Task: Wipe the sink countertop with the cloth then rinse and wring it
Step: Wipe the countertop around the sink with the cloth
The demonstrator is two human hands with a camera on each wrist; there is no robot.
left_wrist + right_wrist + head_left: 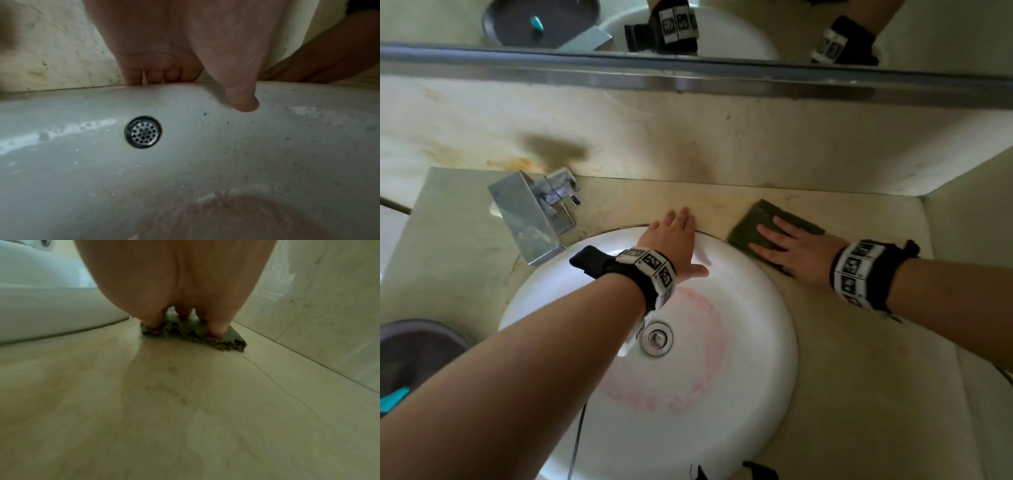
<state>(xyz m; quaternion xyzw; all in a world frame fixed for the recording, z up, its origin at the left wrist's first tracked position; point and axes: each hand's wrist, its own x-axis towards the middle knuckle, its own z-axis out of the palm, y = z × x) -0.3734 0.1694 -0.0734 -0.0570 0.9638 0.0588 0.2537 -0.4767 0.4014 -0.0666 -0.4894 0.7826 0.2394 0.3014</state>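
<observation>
A folded dark green cloth (753,222) lies flat on the beige stone countertop (859,359) to the right of the white round sink (739,394). My right hand (791,250) presses on the cloth with straight fingers; in the right wrist view the fingertips (218,331) dent the cloth (234,340). My left hand (674,236) rests flat on the sink's far rim, fingers straight over the edge onto the counter. In the left wrist view the thumb (244,104) hangs inside the basin (205,162) and the fingers (135,78) touch the rim.
A square chrome faucet (530,216) stands at the sink's back left. The drain (656,338) sits mid-basin, ringed by a pink stain; an overflow hole (143,131) is in the sink wall. A grey basin (410,356) is at the far left. A wall (969,212) bounds the counter on the right.
</observation>
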